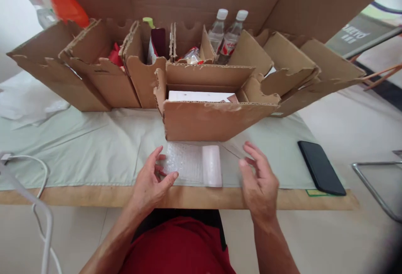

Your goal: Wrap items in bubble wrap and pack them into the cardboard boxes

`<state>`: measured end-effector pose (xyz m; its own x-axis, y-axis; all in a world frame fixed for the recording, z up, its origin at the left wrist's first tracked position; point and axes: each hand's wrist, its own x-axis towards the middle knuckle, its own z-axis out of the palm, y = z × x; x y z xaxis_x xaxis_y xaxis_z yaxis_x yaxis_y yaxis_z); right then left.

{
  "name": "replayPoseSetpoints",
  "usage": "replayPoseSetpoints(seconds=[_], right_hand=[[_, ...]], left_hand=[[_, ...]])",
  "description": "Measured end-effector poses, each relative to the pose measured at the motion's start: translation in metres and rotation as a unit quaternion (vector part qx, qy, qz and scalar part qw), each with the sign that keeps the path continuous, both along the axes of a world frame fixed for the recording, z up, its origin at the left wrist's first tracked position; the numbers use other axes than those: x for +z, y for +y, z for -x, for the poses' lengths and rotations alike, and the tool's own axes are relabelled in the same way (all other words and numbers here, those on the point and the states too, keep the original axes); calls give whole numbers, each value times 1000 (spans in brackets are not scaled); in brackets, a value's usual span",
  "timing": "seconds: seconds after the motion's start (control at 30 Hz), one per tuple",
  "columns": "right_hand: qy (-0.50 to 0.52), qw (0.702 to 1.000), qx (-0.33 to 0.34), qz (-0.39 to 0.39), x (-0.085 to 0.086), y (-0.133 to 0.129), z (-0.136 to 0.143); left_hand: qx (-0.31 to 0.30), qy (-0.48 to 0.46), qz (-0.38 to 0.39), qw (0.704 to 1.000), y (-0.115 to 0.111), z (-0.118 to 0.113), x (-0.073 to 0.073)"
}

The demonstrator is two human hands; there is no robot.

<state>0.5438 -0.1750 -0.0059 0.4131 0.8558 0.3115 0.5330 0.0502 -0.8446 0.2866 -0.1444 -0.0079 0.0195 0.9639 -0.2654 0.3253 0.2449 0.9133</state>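
A roll of bubble wrap (212, 166) lies near the table's front edge, with its loose sheet (185, 163) spread flat to the left. At the left end of that sheet is my left hand (153, 182), fingers apart and curved, with nothing held in it. My right hand (259, 177) hovers right of the roll, apart from it, its fingers bent and spread, holding nothing. Just behind the wrap stands a cardboard box (216, 121) with a white flat item (197, 96) inside.
Behind stands a row of cardboard boxes (109, 81) with packages and two clear bottles (230, 39). A black phone (320, 167) lies at the right. White plastic bags (28, 98) sit at the left, and a white cable (40, 182) hangs over the left edge.
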Motion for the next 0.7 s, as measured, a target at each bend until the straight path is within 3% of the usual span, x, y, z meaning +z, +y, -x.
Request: replayPoseSetpoints(seconds=[0.07,0.17,0.27,0.37,0.47,0.6,0.7], right_hand=[[-110,991,33,-62,10,-10,1],[-226,949,196,-96,20,-15,30],[-308,896,318,-16,18,-6,61],[-367,864,340,57,4,5,50],[-396,882,242,83,-15,2,-15],[-416,904,15,98,-30,-26,-115],[-403,903,-110,100,-30,-47,-144]], left_hand=[[-16,51,-20,998,1,-3,-1],[-34,133,-61,989,1,-8,-4],[-95,279,-86,952,2,-16,-3],[-143,388,-74,908,3,-25,1],[-149,418,-67,894,4,-28,3],[-150,418,-74,893,4,-23,0],[-155,404,-75,899,4,-16,0]])
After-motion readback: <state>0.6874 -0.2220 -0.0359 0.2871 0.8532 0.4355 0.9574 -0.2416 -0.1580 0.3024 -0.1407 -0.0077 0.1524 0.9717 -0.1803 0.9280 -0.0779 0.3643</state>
